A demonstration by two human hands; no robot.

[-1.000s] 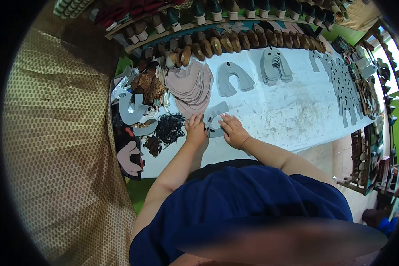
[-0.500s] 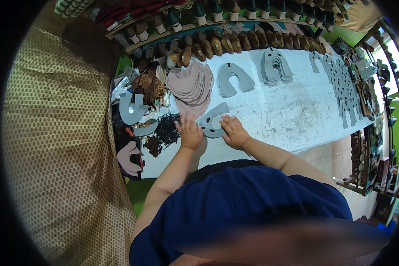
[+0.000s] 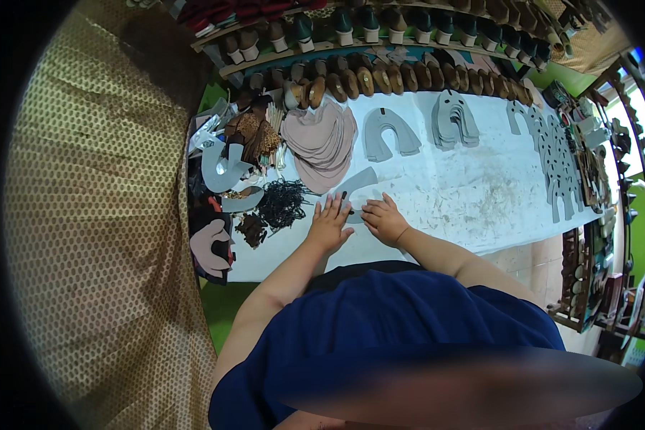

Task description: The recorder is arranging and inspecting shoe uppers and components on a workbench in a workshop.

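Landmark: the pink stack (image 3: 321, 140) of flat cut pieces at the back-left of the white table (image 3: 466, 193).

The grey U-shaped piece (image 3: 357, 188) lay just in front of that stack, toward the person. Its long axis ran diagonally, upper end angled away to the right, lower end under the fingers.

Left hand (image 3: 328, 223) was flat, fingers spread wide, palm down, fingertips touching the lower edge of the grey piece. Right hand (image 3: 384, 219) was curled, fingers drawn narrow and pressing on the same piece's near end; whether it pinched anything I couldn't tell. The piece lay directly ahead of both hands and the right was slightly nearer its middle.

Counts, relative to the pink stack:
- 1 grey piece under the hands.
- 1 grey horseshoe pile (image 3: 388, 135) just right of the stack, layers uncountable.
- 1 more grey pile (image 3: 454, 120) further right.
- 1 row of grey cutouts (image 3: 555, 154) well to the right, overlapping, no exact count.
- 1 black tangle of cords (image 3: 283, 203) in front-left of the stack.
- Shoe lasts (image 3: 380, 77) ran behind it in one long row, too many to count.
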